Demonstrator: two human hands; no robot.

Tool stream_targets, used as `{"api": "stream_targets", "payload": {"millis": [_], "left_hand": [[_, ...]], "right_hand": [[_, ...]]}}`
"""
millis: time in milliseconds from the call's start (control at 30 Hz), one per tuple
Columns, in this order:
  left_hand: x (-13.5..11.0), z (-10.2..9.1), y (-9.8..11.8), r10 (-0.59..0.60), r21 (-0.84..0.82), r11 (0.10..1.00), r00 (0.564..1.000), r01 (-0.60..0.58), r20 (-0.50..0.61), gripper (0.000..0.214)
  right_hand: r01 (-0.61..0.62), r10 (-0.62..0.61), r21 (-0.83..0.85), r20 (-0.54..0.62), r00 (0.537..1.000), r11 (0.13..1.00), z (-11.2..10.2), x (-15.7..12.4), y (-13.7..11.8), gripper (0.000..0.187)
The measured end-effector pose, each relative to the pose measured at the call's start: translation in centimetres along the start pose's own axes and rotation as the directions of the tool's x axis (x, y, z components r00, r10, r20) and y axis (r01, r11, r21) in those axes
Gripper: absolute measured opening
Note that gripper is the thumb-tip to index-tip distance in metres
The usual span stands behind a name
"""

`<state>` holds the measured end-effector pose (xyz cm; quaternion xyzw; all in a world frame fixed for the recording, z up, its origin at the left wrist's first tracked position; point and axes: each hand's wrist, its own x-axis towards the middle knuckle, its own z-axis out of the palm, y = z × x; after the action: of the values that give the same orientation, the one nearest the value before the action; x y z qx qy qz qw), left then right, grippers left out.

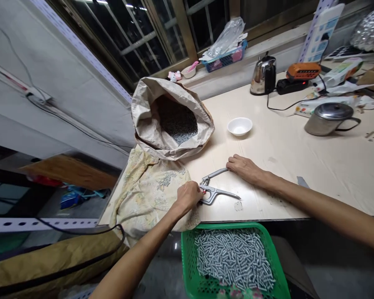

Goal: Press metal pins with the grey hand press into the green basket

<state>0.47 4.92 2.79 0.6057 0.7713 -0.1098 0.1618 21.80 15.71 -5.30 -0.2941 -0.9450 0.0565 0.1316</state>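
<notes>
A grey metal hand tool point(216, 192) with two long handles lies on the pale table near its front edge. My left hand point(188, 197) is closed in a pinch at the tool's head, where something small and red shows; what the fingers hold is too small to name. My right hand point(244, 167) rests on the end of the upper handle with its fingers curled over it. Just left of the tool, a few small metal pieces point(167, 180) lie on a patterned cloth point(143, 195).
A paper sack point(149, 124) full of small dark metal parts stands behind the cloth. A green basket point(188, 265) of silver pins sits below the table edge. A white bowl point(239, 126), a kettle point(263, 75), a lidded pot point(328, 118) and cables lie farther back.
</notes>
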Motion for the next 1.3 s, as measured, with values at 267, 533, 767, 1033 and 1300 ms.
{"api": "stream_targets", "payload": {"millis": [267,533,767,1033,1300], "left_hand": [[-6.0,-0.5,-3.2,0.255,0.135,0.959,0.967,-0.25,-0.022,0.018],[0.9,0.5,-15.2,0.032,0.242,0.97,0.967,0.031,-0.253,0.027],[0.7,1.5,-16.5,0.169,0.255,0.958,0.976,-0.13,-0.138,0.024],[-0.3,0.7,-15.3,0.138,0.058,0.99,0.95,-0.127,-0.28,0.016],[-1.2,2.8,-5.1,-0.004,-0.854,0.519,0.999,-0.033,-0.042,0.037]], "right_hand": [[-0.008,0.008,0.008,-0.022,1.0,1.0,0.4,-0.2,-0.2,0.026],[-0.025,0.025,0.0,-0.043,0.999,1.0,0.5,-0.4,-0.5,0.029],[-0.044,0.044,0.01,-0.036,0.998,0.999,0.8,-0.4,-0.2,0.026],[-0.045,0.045,0.001,-0.058,0.997,0.999,-1.7,-1.0,-3.5,0.019],[-0.007,-0.017,0.205,0.115,0.993,0.979,-1.0,-2.5,-7.9,0.015]]}}
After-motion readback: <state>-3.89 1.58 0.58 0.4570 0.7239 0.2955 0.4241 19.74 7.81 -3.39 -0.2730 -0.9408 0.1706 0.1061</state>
